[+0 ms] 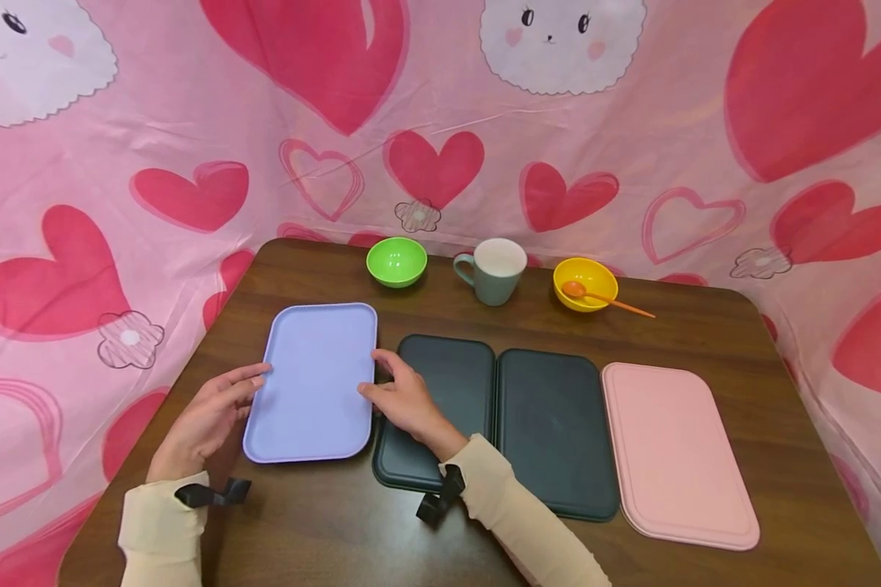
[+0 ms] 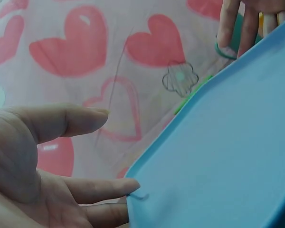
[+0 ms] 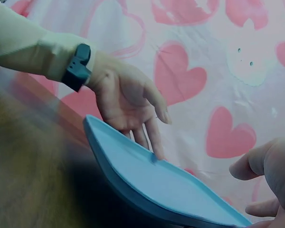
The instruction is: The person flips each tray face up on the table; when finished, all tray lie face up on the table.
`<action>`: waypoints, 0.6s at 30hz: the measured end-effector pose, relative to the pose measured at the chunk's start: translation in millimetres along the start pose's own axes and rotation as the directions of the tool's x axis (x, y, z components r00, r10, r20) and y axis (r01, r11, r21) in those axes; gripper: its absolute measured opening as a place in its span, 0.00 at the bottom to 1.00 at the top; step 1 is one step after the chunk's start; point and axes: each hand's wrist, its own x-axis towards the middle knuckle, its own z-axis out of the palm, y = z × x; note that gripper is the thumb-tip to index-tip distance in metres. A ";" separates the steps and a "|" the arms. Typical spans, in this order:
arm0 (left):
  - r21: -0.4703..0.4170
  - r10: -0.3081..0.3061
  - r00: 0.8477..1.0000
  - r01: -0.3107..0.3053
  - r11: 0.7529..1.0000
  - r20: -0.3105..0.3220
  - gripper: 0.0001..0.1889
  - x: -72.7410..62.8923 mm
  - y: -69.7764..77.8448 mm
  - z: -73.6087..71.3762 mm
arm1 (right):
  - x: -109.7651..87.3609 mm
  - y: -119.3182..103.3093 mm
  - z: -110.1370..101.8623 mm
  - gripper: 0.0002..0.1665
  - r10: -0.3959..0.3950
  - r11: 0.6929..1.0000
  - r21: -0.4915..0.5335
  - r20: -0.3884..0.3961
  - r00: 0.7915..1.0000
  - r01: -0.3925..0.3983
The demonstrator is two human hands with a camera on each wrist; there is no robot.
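A lavender rectangular tray with a raised rim sits at the left of the table, looking light blue in both wrist views. My left hand is at its left side, fingertips touching the rim; the left wrist view has the thumb raised away from the tray. On the opposite side, my right hand has its fingers and thumb right at the right rim, spread apart. The right wrist view shows the right thumb above the tray's edge, with the left hand across from it.
Right of the tray lie two dark rectangular trays or lids and a pink one. Along the back stand a green bowl, a grey-green mug and a yellow bowl holding an orange spoon. Heart-printed cloth hangs behind.
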 end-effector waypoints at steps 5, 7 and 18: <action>0.057 -0.065 0.998 0.066 0.996 -0.025 0.10 8.6 -1.0 -7.2 | 5.0 2.8 11.1 0.35 0.031 0.999 0.043 0.015 0.999 -0.032; 0.072 -0.082 0.996 0.085 0.994 -0.032 0.10 12.1 -1.8 -9.1 | 6.3 3.9 14.7 0.35 0.039 0.998 0.043 0.019 0.999 -0.039; 0.090 -0.036 0.997 0.042 0.995 -0.065 0.17 24.4 -4.5 -9.4 | 12.1 6.0 24.5 0.40 0.090 0.992 0.090 0.025 0.996 -0.092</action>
